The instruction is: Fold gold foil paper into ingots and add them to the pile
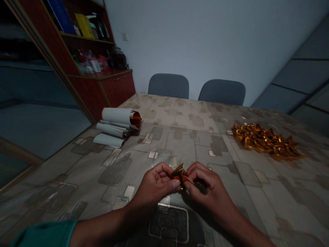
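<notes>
A small piece of folded gold foil paper (180,172) is held between my two hands, low in the middle of the view over the patterned tablecloth. My left hand (160,180) pinches its left side with thumb and fingers. On the other side, my right hand (204,181) grips the piece's right edge between thumb and fingers. The foil stands in pointed folds, with orange-red parts showing near the fingertips. Its underside is partly hidden by the fingers.
A pile of folded gold foil pieces (264,140) lies on the table (174,137) at the right. Rolled and folded pale sheets (118,118) sit at the left. Beyond the table are two grey chairs (168,85) and a red cabinet (115,89) with shelves.
</notes>
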The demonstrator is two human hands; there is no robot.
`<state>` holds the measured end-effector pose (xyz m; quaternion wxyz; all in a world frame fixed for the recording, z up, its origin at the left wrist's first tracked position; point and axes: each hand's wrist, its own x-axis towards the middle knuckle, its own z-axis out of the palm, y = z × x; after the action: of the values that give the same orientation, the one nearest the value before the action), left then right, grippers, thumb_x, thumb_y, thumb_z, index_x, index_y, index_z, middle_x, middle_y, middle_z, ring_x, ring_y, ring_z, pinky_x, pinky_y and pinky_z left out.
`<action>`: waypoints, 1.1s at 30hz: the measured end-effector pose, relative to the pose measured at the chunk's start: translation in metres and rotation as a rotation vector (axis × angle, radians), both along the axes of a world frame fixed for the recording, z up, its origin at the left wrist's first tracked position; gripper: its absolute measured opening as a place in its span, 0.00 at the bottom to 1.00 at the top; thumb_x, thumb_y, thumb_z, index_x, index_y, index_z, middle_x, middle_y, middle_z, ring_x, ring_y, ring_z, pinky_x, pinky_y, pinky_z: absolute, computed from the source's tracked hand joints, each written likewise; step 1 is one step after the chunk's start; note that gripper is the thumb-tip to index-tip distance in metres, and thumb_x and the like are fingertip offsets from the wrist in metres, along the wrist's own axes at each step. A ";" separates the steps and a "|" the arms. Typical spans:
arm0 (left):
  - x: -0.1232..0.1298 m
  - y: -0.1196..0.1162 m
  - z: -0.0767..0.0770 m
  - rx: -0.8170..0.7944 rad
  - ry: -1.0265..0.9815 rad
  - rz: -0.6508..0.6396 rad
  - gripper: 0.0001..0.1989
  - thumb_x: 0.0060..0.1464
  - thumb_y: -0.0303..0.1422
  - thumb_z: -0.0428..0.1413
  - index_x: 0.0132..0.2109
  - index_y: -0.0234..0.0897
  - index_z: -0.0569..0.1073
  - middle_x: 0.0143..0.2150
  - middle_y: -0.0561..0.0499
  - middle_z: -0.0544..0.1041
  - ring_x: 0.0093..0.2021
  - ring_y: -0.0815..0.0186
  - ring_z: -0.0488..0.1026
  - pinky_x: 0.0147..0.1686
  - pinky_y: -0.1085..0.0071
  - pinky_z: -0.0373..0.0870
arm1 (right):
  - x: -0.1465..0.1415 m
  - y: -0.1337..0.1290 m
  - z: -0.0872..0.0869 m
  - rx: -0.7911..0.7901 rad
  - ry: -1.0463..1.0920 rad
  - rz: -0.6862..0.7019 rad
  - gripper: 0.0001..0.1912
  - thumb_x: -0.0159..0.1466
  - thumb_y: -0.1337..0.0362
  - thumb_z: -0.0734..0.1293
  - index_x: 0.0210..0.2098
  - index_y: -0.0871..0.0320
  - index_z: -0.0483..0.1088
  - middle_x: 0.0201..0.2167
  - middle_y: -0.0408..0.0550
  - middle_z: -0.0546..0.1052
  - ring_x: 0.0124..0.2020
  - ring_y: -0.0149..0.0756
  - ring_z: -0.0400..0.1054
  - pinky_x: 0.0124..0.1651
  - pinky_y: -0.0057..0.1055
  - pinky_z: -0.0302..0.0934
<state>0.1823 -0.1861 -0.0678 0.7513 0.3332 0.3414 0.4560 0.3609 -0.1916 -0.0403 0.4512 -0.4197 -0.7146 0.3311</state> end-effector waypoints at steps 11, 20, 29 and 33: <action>0.001 0.000 0.004 -0.002 0.007 0.021 0.20 0.43 0.35 0.74 0.34 0.32 0.71 0.33 0.51 0.81 0.33 0.71 0.79 0.39 0.73 0.78 | -0.001 -0.006 -0.002 -0.164 -0.002 -0.115 0.07 0.58 0.67 0.66 0.24 0.55 0.65 0.23 0.41 0.71 0.25 0.34 0.64 0.29 0.31 0.57; 0.002 -0.002 -0.001 0.061 0.001 0.011 0.18 0.45 0.33 0.73 0.33 0.33 0.72 0.33 0.50 0.81 0.34 0.70 0.79 0.39 0.75 0.76 | 0.000 -0.004 -0.004 -0.124 -0.031 -0.081 0.09 0.60 0.68 0.66 0.23 0.55 0.63 0.25 0.43 0.72 0.27 0.35 0.66 0.31 0.32 0.58; 0.001 0.001 -0.007 0.081 0.024 0.002 0.18 0.44 0.34 0.73 0.33 0.34 0.71 0.31 0.53 0.79 0.31 0.73 0.76 0.35 0.79 0.72 | 0.006 -0.005 -0.002 -0.002 -0.122 0.021 0.08 0.64 0.68 0.69 0.28 0.56 0.70 0.28 0.43 0.73 0.31 0.33 0.68 0.34 0.31 0.58; 0.001 0.000 -0.001 -0.012 0.034 -0.022 0.21 0.41 0.36 0.74 0.33 0.33 0.71 0.34 0.51 0.80 0.34 0.70 0.78 0.38 0.74 0.76 | 0.005 -0.003 -0.006 -0.032 -0.102 -0.010 0.08 0.64 0.68 0.69 0.28 0.55 0.69 0.27 0.41 0.71 0.29 0.32 0.66 0.32 0.29 0.56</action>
<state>0.1833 -0.1859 -0.0689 0.7525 0.3400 0.3532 0.4398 0.3655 -0.1948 -0.0458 0.4091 -0.4467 -0.7292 0.3184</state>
